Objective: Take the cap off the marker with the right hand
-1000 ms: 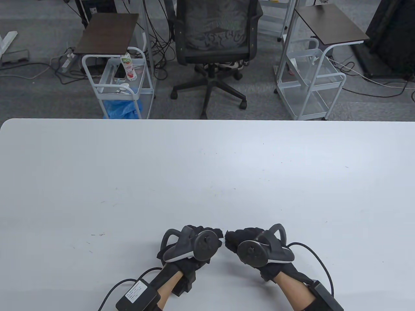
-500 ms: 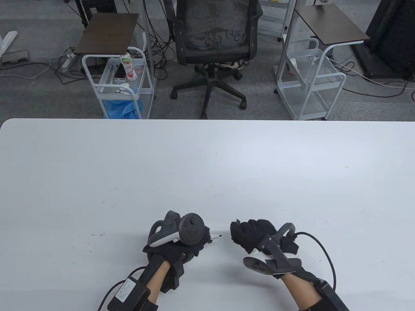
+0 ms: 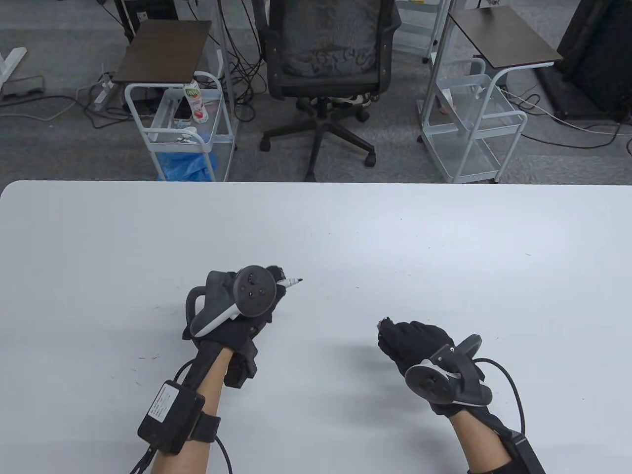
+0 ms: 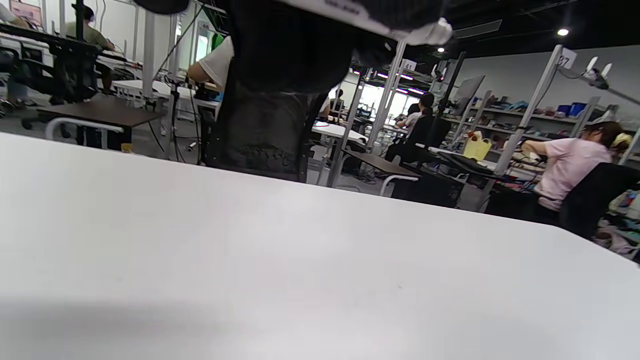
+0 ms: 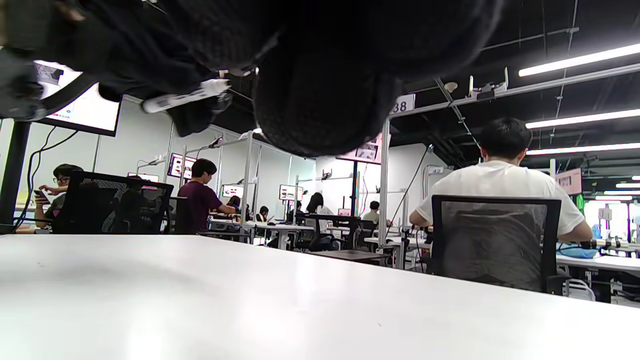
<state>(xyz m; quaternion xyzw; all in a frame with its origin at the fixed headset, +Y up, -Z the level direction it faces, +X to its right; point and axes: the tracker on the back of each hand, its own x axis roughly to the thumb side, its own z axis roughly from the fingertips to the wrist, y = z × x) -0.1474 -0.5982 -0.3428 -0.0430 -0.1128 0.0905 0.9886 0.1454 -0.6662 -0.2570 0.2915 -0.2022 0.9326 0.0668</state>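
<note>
In the table view my left hand (image 3: 274, 284) grips a white marker (image 3: 291, 282). Its bare black tip pokes out past my fingers toward the right and far side. The marker's white barrel also shows at the top of the left wrist view (image 4: 420, 34). My right hand (image 3: 395, 338) is closed in a fist low over the white table (image 3: 444, 247). A small dark end, the marker cap (image 3: 384, 323), pokes out at its fingertips. The rest of the cap is hidden in the glove. The two hands are well apart.
The table's far edge (image 3: 316, 182) runs across the middle of the view. Beyond it stand an office chair (image 3: 328, 49) and two white wire carts (image 3: 180, 133) (image 3: 471, 123). Cables trail from both wrists toward the table's near edge.
The hands were together with the marker between them. They pulled apart: the left hand moved far-left with the now bare-tipped marker, and the right hand moved right with the cap.
</note>
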